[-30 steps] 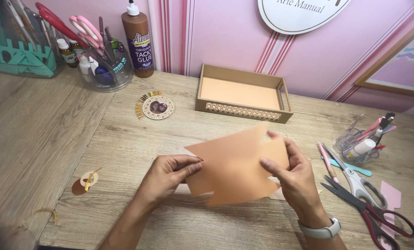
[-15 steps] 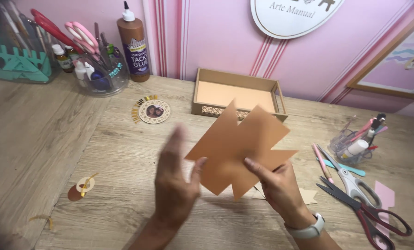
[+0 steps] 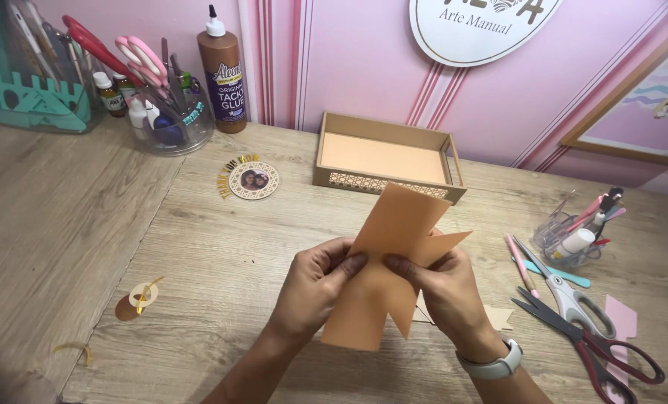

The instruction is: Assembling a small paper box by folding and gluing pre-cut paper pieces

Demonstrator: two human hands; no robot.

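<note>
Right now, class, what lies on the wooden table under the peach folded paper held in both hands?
A pale star-shaped paper cutout pokes out beside the right hand; its other side is covered by the peach folded paper. The left hand hides the table beneath it.

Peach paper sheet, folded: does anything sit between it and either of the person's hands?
Nothing visible does. The left hand and right hand both pinch the folded peach paper sheet directly, thumbs on its front near the middle, held above the wooden table. The open cardboard tray lies behind it, apart.
</note>
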